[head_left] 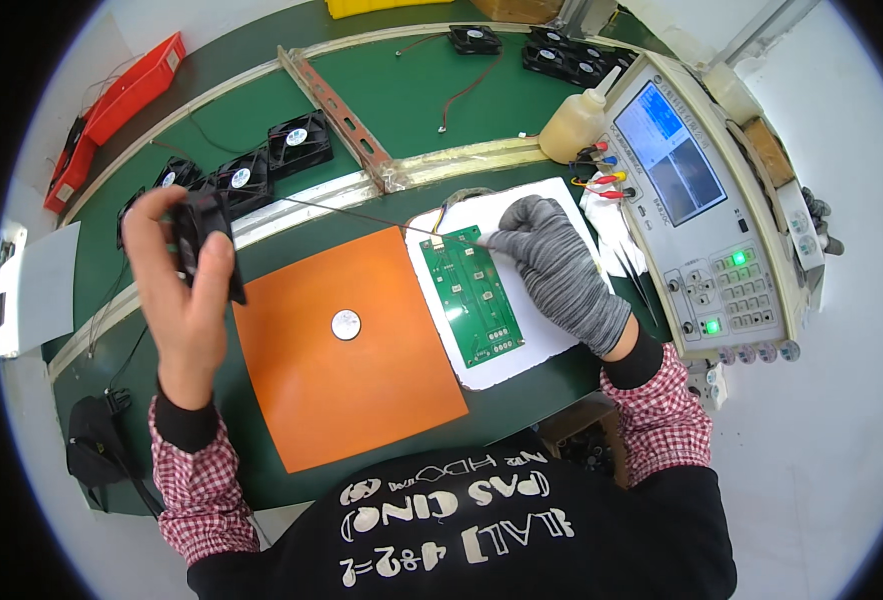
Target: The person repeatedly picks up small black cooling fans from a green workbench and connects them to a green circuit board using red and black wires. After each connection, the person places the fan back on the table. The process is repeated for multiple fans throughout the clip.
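My bare left hand (187, 300) is raised at the left, its thumb and fingers gripping a black cooling fan (202, 240) edge-on. A thin dark cable (362, 216) stretches across to my right hand (552, 265), which wears a grey striped glove. Its fingertips pinch the cable's end just above the top right of a green circuit board (477, 300); the tip itself is too small to make out. The board lies on a white pad (532, 350). Between my hands is an orange mat (362, 400) with a round white disc (346, 325) on it.
Several black fans (300, 143) stand behind the mat, and others (572, 60) lie at the far right. A metal rail (337, 115) crosses the bench. An amber bottle (574, 125), tweezers (637, 280) and a tester with a lit screen (672, 150) stand right. Red bins (137, 90) sit far left.
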`<act>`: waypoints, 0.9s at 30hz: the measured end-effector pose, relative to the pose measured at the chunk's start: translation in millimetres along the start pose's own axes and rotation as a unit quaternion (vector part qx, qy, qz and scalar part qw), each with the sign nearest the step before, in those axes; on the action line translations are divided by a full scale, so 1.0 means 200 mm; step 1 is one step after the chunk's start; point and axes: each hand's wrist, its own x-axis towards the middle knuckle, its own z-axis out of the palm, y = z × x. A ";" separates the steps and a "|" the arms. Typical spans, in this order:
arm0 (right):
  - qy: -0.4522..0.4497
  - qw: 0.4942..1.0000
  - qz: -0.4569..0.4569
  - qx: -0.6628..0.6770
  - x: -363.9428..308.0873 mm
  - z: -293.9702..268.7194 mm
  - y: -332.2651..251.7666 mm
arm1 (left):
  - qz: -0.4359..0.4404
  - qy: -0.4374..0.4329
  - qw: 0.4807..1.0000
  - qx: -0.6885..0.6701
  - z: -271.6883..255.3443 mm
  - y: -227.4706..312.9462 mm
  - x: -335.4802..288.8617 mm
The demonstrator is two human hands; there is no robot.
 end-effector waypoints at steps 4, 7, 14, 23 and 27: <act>-0.050 0.996 0.070 -0.035 -0.03 -0.02 -0.01 | 0.123 0.065 0.980 0.141 -0.01 -0.02 0.06; -0.209 0.914 0.136 0.320 -0.04 -0.11 -0.06 | 0.125 0.111 0.966 0.199 0.00 -0.07 0.09; -0.329 0.773 0.040 0.542 -0.10 -0.15 -0.08 | 0.073 0.100 0.980 0.156 -0.07 -0.21 0.12; 0.006 0.964 0.067 0.259 -0.01 0.10 0.02 | 0.018 -0.235 0.963 0.127 0.22 0.17 -0.21; 0.026 0.975 0.019 0.222 -0.02 0.13 0.03 | 0.068 -0.312 0.942 0.103 0.18 0.15 -0.18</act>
